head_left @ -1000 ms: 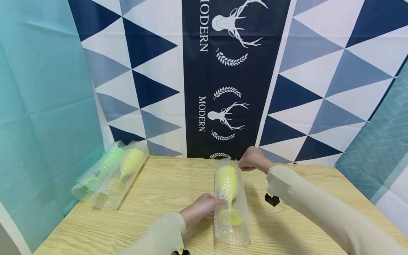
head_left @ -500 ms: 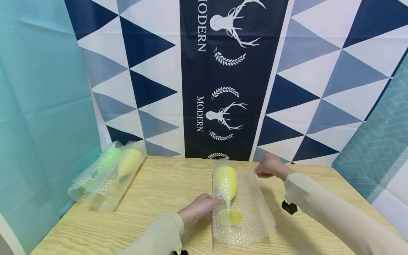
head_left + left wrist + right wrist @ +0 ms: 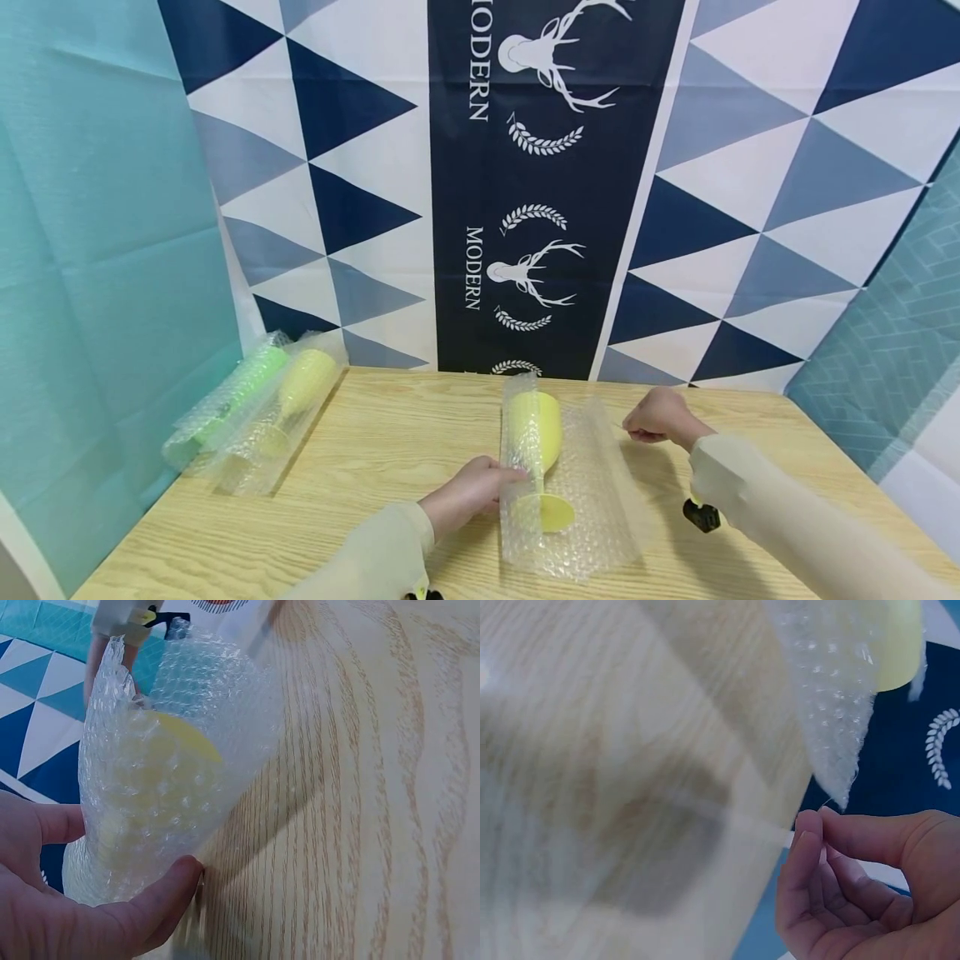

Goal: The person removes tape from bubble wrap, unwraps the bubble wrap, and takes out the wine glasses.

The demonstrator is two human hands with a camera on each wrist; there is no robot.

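A yellow goblet lies on a sheet of bubble wrap, its cup toward the back wall. One side of the sheet is folded over the goblet's left half; the other lies opened out to the right. My left hand grips the wrapped left side near the stem, thumb and fingers around it in the left wrist view. Off the sheet's far right corner, my right hand pinches a thin, see-through strip between thumb and forefinger. The sheet's corner hangs just beside those fingertips in the right wrist view.
At the left back of the wooden table lie two more bubble-wrapped pieces side by side, a green one and a yellow goblet. A patterned cloth wall rises behind the table, with a teal cloth on the left.
My right hand has moved right and, lately, lower. The bubble wrap's right side has been opened out from the goblet, uncovering its right half. My left hand has stayed in place.
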